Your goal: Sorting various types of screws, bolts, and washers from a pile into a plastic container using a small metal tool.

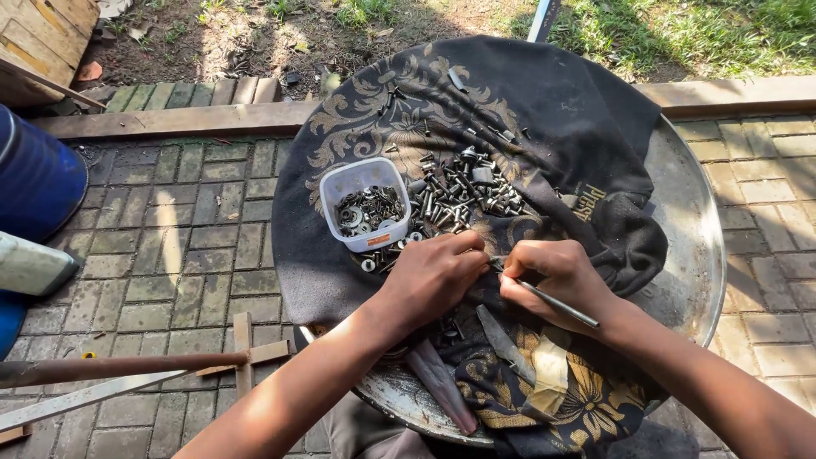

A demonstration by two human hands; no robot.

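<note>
A black cloth (pixel 544 110) with gold patterns covers a large round metal pan (pixel 693 229). On it lies a pile of bolts, nuts and screws (pixel 463 191). A small clear plastic tub (pixel 364 204) holding washers and nuts stands at the pile's left. My left hand (pixel 433 276) rests at the near edge of the pile, fingers closed on a small part I cannot make out. My right hand (pixel 557 276) grips a thin metal rod (pixel 557 306) like a pencil, its tip pointing toward the left hand's fingertips.
A blue barrel (pixel 34 178) stands at the left on brick paving. A rusty rod (pixel 119 367) and wooden slats (pixel 246 348) lie at the lower left. A long wooden beam (pixel 170 121) borders dirt and grass beyond. Flat metal pieces (pixel 442 382) lie on the pan's near side.
</note>
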